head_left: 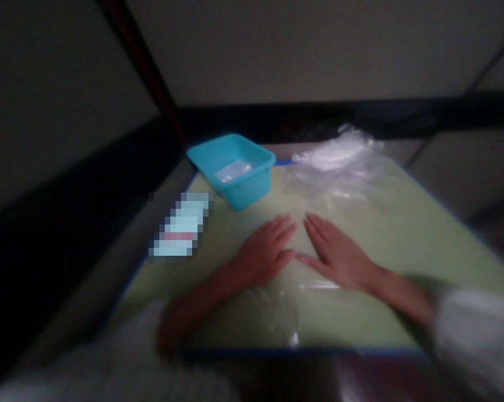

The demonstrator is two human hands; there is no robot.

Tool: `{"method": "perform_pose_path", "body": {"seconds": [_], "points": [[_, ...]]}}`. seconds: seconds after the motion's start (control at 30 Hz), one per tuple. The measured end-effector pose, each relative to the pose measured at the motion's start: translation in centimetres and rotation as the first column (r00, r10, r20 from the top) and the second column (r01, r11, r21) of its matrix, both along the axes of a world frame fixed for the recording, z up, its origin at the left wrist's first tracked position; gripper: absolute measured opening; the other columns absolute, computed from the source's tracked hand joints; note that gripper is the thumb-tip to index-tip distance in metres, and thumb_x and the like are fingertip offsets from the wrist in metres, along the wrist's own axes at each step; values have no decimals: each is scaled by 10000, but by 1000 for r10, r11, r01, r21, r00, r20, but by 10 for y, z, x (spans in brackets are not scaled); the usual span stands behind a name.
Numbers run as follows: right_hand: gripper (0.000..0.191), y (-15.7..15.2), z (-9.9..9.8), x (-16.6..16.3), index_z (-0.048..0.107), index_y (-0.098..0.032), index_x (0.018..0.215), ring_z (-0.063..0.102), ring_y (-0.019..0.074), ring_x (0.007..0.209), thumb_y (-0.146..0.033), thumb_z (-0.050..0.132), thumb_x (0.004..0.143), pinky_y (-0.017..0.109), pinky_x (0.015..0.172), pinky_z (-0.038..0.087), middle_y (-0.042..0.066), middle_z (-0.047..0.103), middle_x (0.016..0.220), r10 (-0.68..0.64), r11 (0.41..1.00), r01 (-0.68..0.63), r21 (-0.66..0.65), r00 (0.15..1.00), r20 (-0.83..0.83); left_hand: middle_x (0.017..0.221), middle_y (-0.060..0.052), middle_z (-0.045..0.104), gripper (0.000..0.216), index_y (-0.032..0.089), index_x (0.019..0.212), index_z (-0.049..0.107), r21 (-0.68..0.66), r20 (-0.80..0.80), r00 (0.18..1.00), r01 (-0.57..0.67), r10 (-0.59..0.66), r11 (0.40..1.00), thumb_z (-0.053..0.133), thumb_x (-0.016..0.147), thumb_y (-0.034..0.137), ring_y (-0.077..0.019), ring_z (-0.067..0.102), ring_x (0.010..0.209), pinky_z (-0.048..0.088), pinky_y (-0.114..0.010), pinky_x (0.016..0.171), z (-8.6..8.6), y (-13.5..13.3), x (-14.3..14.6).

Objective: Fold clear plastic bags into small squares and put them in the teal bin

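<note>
Both hands lie palm down near the middle of the table, thumbs almost touching. My left hand [266, 248] has its fingers stretched out, pointing up and to the right. My right hand [340, 251] lies flat as well, fingers pointing up and to the left. Under and in front of them is a clear plastic sheet or bag [277, 312], with shiny creases close to the table's front edge; its full outline is hard to make out. Neither hand grips anything.
A turquoise plastic basin [252, 190] stands at the back left with a clear packet [234, 170] inside. Crumpled clear plastic bags [340, 159] are heaped at the back right. A blurred-out phone-like object [182, 223] lies at the left edge of the yellow-green table [423, 234].
</note>
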State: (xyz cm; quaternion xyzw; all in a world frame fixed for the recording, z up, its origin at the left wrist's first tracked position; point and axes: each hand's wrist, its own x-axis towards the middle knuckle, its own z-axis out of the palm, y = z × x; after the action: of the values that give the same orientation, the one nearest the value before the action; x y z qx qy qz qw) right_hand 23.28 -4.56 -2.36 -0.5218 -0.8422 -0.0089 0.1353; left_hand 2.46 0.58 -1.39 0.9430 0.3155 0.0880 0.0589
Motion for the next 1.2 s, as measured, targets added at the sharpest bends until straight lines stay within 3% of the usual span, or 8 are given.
{"method": "perform_pose_path", "body": {"seconds": [0.3,0.6,0.73,0.83,0.93,1.03,1.2], "points": [[860,-1,4,0,320,32,1397,228,308,1379,-659,248,890,454,1115,254,255,274,1465,-2,1000,3,-12,999,43,1516,-132,215,551,123,1413,315,-9,-105,986,-129,127,992,334,932,392,-232,189,1410,225,-411,1132,4,12,-48],[831,10,1,22,151,-67,1473,182,293,1390,-647,279,892,454,1121,241,195,198,1506,92,996,-91,-14,993,75,1514,-143,226,617,118,1409,310,-16,-82,981,-178,177,984,385,900,459,-258,199,1405,235,-428,1129,4,7,-40],[802,14,13,34,115,-110,1484,215,306,1379,-630,290,898,480,1117,240,167,206,1510,62,998,-62,1,995,77,1500,-169,254,616,75,1391,334,-25,-25,975,-221,220,975,385,898,441,-276,217,1398,249,-427,1130,6,7,-36],[758,7,27,20,70,-108,1489,222,297,1379,-572,281,928,475,1106,274,171,184,1514,74,997,-74,21,997,-15,1487,-185,279,597,39,1368,360,-7,23,969,-246,246,969,387,898,406,-279,235,1392,250,-424,1134,9,8,-34],[769,-10,34,-6,-68,-135,1484,182,276,1392,-529,303,937,476,1102,291,152,120,1530,197,980,-197,19,975,-98,1474,-186,308,558,32,1340,393,16,81,965,-250,248,968,362,907,383,-271,262,1382,261,-423,1134,12,7,-33],[854,-27,31,-26,-117,-121,1472,139,288,1400,-535,375,911,484,1099,299,164,74,1536,237,970,-240,-25,967,-96,1465,-182,329,525,26,1324,408,6,106,967,-234,232,972,324,920,351,-249,284,1375,273,-400,1134,14,2,-28],[979,-41,17,-34,-95,-84,1473,113,315,1401,-579,472,846,498,1101,293,202,67,1529,185,982,-187,-12,979,-84,1465,-205,314,524,-8,1326,394,-1,113,979,-172,171,985,302,922,312,-252,268,1382,281,-403,1134,14,-22,-11]]}}
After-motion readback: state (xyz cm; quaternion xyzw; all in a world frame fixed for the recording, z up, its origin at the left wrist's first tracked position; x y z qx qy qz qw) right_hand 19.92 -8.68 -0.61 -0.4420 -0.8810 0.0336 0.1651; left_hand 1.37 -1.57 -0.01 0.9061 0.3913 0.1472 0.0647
